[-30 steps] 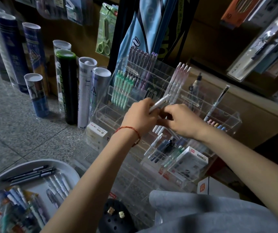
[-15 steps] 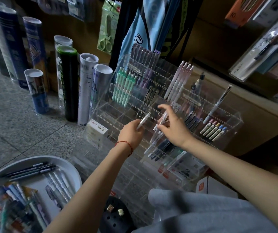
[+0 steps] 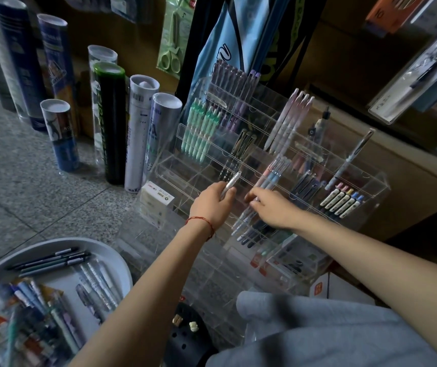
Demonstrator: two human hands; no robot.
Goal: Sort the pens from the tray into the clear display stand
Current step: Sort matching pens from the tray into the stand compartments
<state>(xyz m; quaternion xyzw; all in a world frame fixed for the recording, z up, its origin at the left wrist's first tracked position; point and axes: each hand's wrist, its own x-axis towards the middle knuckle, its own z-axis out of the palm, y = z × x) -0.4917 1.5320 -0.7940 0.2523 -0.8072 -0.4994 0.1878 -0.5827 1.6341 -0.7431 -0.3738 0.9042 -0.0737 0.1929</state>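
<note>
The clear display stand (image 3: pixel 365 181) leans against a cardboard box, its tiered compartments holding groups of green, purple, pink, dark and pastel pens. My left hand (image 3: pixel 212 205) grips a silvery pen (image 3: pixel 231 183) in front of the stand's middle rows. My right hand (image 3: pixel 270 207) reaches into a middle compartment, its fingertips on a row of pastel pens (image 3: pixel 269 178) standing there. At the lower left the round grey tray (image 3: pixel 117 263) holds several pens: dark ones at the top, white ones in the middle, a mixed heap at the left.
Tall shuttlecock tubes (image 3: pixel 140 133) stand on the stone floor left of the stand. A small white box (image 3: pixel 156 201) leans at the stand's left foot. Packaged scissors (image 3: pixel 172 38) and a blue bag (image 3: pixel 225 41) hang behind. My grey-clad knee (image 3: pixel 318 332) and a black shoe (image 3: pixel 185 337) are below.
Both hands came down from the upper middle of the stand to a lower row. The left hand still grips the silvery pen; the right hand now touches the pastel pens.
</note>
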